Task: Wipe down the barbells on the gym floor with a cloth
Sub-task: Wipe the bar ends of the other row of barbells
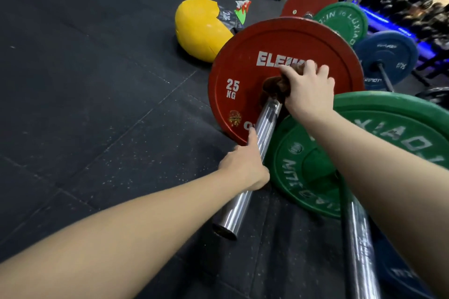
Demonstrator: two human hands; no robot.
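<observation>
A chrome barbell sleeve (266,119) sticks out toward me from a red 25 kg plate (243,73) standing on the black gym floor. My right hand (307,88) grips a dark brown cloth (273,87) bunched around the sleeve where it meets the plate's hub. Lower down, my left hand (245,164) holds the sleeve, thumb lying along the bar and fingers hidden beneath it. The sleeve's open end (224,230) is near me.
A green plate (298,177) on a second barbell (359,238) lies close at the right. Behind stand another green plate (342,20), a blue plate (386,58) and a red plate (308,0). A yellow bag (199,29) sits behind on the rubber floor (85,104).
</observation>
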